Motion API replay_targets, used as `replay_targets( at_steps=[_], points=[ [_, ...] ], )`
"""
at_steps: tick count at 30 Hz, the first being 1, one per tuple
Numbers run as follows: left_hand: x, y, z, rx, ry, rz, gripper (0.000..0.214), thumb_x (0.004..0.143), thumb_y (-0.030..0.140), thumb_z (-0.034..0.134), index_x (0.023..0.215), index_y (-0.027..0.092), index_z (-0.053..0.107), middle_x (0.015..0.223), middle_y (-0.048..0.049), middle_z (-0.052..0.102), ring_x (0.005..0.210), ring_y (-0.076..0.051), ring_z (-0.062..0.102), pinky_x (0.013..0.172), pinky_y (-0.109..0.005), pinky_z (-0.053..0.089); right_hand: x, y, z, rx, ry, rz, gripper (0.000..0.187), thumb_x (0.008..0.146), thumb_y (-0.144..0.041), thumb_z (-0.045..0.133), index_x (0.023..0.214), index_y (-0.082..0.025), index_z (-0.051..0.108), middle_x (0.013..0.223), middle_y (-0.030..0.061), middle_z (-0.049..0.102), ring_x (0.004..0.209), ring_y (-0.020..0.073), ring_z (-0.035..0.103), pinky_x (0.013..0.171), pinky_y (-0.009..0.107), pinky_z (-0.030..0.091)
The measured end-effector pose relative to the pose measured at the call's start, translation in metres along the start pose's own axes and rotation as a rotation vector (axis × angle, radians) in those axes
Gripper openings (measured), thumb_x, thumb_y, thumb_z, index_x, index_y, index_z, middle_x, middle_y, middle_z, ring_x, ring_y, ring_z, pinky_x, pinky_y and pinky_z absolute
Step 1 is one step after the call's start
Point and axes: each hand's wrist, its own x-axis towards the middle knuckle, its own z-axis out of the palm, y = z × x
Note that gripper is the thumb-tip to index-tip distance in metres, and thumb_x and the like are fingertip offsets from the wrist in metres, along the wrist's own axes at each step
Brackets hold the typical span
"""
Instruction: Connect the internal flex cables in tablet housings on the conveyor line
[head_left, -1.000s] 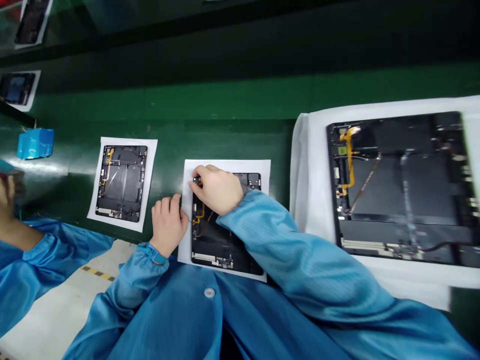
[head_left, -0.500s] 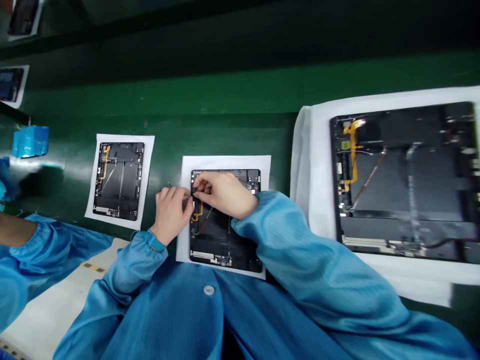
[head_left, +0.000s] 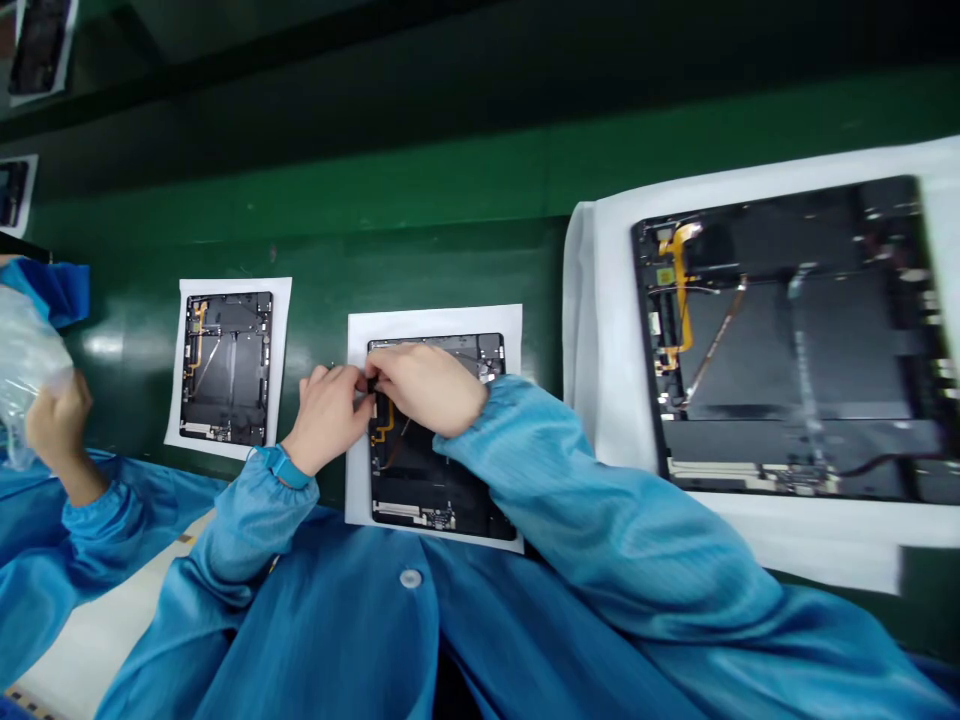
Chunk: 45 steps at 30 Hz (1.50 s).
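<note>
An opened tablet housing (head_left: 450,480) lies on a white foam sheet (head_left: 358,480) in front of me, with its inner parts facing up. My right hand (head_left: 429,385) reaches over its upper left part, thumb and fingers pinched together at the left edge. From the left side my left hand (head_left: 328,415) meets it there, fingers curled in and closed. A small dark piece shows between the fingertips of both hands, too small to name. A yellow flex cable (head_left: 384,420) runs just below the fingertips. The hands cover the housing's upper left corner.
To the left, another opened housing (head_left: 229,375) lies on its own white sheet. A larger-looking one (head_left: 750,380) rests on stacked white foam (head_left: 600,330) at the right. At far left a co-worker's hand (head_left: 60,425) holds a clear plastic bag (head_left: 26,370) near a blue box (head_left: 67,290).
My hands have drawn closer together at the housing's left edge. The co-worker's hand has come up into view with a plastic bag. The whole view has shifted slightly.
</note>
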Motion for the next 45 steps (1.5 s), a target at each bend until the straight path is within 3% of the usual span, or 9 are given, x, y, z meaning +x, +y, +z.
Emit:
replay_targets(
  at_steps=[6, 11, 17, 21, 25, 34, 40, 45],
  points=[
    [0.000, 0.002, -0.002, 0.011, -0.015, -0.024, 0.006, 0.089, 0.025, 0.057, 0.091, 0.020, 0.059, 0.092, -0.0061, 0.067, 0.093, -0.027, 0.056, 0.072, -0.037, 0.036, 0.003, -0.009, -0.008, -0.103, -0.045, -0.085, 0.020, 0.094, -0.007, 0.049, 0.097, -0.017, 0.066, 0.098, 0.0079, 0.070, 0.094, 0.0220, 0.064, 0.077, 0.032, 0.043],
    [0.007, 0.004, -0.006, 0.006, -0.045, -0.068, 0.008, 0.088, 0.028, 0.058, 0.087, 0.021, 0.061, 0.086, -0.0060, 0.069, 0.090, -0.028, 0.058, 0.071, -0.036, 0.037, 0.002, -0.008, -0.008, -0.102, -0.066, -0.076, 0.020, 0.094, -0.008, 0.051, 0.100, -0.015, 0.069, 0.100, 0.0091, 0.070, 0.096, 0.0215, 0.062, 0.081, 0.032, 0.044],
    [0.021, 0.003, -0.019, -0.068, -0.165, -0.065, 0.007, 0.083, 0.024, 0.065, 0.077, 0.022, 0.066, 0.076, -0.0015, 0.068, 0.076, -0.022, 0.061, 0.070, -0.032, 0.041, -0.020, 0.002, 0.002, -0.183, 0.055, -0.100, 0.021, 0.096, -0.012, 0.051, 0.092, -0.015, 0.072, 0.092, 0.0096, 0.068, 0.088, 0.0215, 0.057, 0.080, 0.033, 0.041],
    [0.023, 0.001, -0.020, -0.050, -0.133, 0.007, 0.010, 0.085, 0.025, 0.066, 0.075, 0.020, 0.064, 0.072, -0.0008, 0.065, 0.069, -0.019, 0.059, 0.065, -0.030, 0.040, -0.039, 0.005, 0.010, -0.289, 0.155, -0.114, 0.026, 0.097, -0.013, 0.048, 0.091, -0.015, 0.073, 0.088, 0.0104, 0.067, 0.084, 0.0230, 0.054, 0.077, 0.035, 0.037],
    [0.023, 0.003, -0.020, 0.027, -0.081, 0.130, 0.003, 0.086, 0.018, 0.064, 0.083, 0.019, 0.064, 0.082, -0.0026, 0.065, 0.077, -0.019, 0.060, 0.069, -0.030, 0.042, -0.048, 0.006, 0.016, -0.310, 0.201, -0.110, 0.028, 0.097, -0.014, 0.047, 0.092, -0.016, 0.075, 0.088, 0.0108, 0.067, 0.085, 0.0237, 0.052, 0.074, 0.036, 0.036],
    [0.035, 0.010, -0.025, 0.148, -0.125, 0.283, 0.011, 0.092, 0.018, 0.060, 0.085, 0.018, 0.068, 0.092, -0.0058, 0.065, 0.093, -0.022, 0.061, 0.077, -0.032, 0.042, -0.056, 0.014, 0.026, -0.330, 0.263, -0.074, 0.034, 0.099, -0.014, 0.042, 0.101, -0.015, 0.075, 0.093, 0.0111, 0.069, 0.084, 0.0239, 0.049, 0.073, 0.037, 0.033],
    [0.046, 0.001, -0.024, 0.094, -0.170, 0.369, 0.013, 0.091, 0.016, 0.061, 0.082, 0.018, 0.069, 0.089, -0.0039, 0.064, 0.089, -0.019, 0.061, 0.077, -0.029, 0.042, -0.057, 0.018, 0.032, -0.350, 0.380, -0.083, 0.027, 0.097, -0.013, 0.049, 0.094, -0.015, 0.075, 0.090, 0.0096, 0.069, 0.081, 0.0231, 0.049, 0.071, 0.036, 0.034],
    [0.045, 0.006, -0.026, 0.226, -0.144, 0.443, 0.013, 0.093, 0.019, 0.059, 0.085, 0.017, 0.070, 0.091, -0.0049, 0.066, 0.091, -0.021, 0.060, 0.077, -0.031, 0.040, -0.057, 0.021, 0.036, -0.362, 0.453, -0.089, 0.025, 0.096, -0.011, 0.050, 0.091, -0.014, 0.075, 0.088, 0.0088, 0.069, 0.079, 0.0229, 0.049, 0.070, 0.036, 0.036]
  ],
)
